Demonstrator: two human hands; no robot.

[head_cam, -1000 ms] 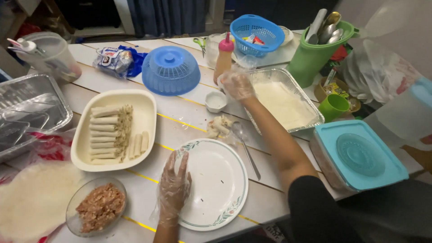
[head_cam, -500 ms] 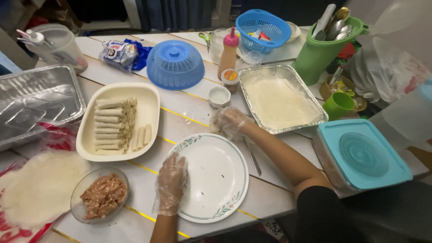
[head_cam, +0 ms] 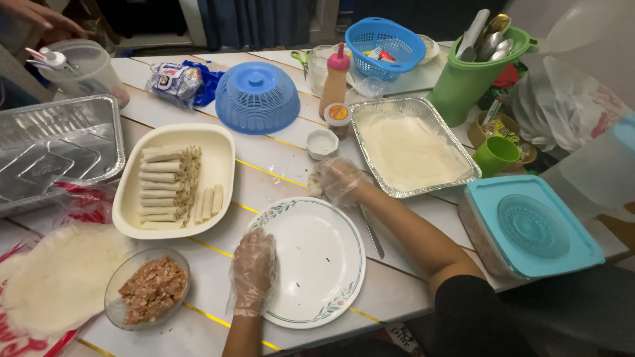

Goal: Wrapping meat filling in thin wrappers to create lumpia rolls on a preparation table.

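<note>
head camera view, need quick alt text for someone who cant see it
Two hands in clear plastic gloves work at a white plank table: the left hand rests on an empty white plate, and the right hand sits just beyond the plate beside a foil tray. To the left are a cream dish of rolled wraps and a glass bowl of minced filling.

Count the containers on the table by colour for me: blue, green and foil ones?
Blue: 3, a dome cover, a basket, a lidded box.
Green: 2, a utensil holder, a cup.
Foil: 2, an empty tray, a wrapper tray.
Total: 7
</note>
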